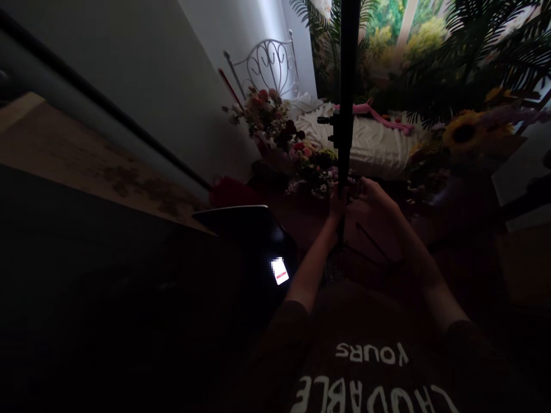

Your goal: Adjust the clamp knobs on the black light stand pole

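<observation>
Before the bed stands a black pole, the left hand wrapped round it, probably for steadiness; the right hand curls just beside, its grip too dark to tell.

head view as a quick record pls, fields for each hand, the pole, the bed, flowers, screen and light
left hand: wrapped around the black pole
right hand: raised just beside the pole, fingers curled; whether it holds anything is too dark to tell
pole: black, with a knobbed fitting above the hands in the picture
bed: pale metal headboard, whitish bedding
flowers: mixed blooms by the headboard; sunflower at right
screen: small and lit, left of the left forearm
light: dim, foreground mostly dark
</observation>
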`<state>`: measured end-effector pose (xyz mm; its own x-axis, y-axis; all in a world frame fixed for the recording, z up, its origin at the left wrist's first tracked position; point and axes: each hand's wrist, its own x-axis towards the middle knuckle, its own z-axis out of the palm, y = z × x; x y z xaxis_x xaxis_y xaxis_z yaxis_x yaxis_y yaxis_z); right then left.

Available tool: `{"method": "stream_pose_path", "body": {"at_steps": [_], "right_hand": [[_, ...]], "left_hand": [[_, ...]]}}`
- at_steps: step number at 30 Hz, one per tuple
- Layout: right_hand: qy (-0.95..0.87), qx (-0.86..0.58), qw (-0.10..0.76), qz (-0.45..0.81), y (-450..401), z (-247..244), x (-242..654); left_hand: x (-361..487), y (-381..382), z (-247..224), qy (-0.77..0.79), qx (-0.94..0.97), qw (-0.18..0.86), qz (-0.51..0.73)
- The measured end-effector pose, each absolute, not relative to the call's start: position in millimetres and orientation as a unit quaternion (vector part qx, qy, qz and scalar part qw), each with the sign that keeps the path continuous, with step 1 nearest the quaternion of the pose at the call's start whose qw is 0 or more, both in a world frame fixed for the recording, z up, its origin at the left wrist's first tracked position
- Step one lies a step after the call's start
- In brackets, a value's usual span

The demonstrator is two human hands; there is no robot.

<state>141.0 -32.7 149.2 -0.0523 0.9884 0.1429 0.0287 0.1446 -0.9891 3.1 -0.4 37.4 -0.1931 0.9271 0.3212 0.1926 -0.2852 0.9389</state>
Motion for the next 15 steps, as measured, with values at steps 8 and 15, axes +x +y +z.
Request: {"method": "stream_pose_path", "body": {"at_steps": [8, 15], "right_hand": [[-0.747, -0.353, 0.547, 0.139, -8.9, 235.9, 85.3], [-0.787, -0.384, 0.482, 0.037, 23.8, 263.4, 61.1]], "left_hand": [[5.0, 2.2, 37.5, 0.499, 0.539, 0.309, 0.603], [4.1, 1.6, 37.4, 0.486, 0.553, 0.306, 0.604]]}}
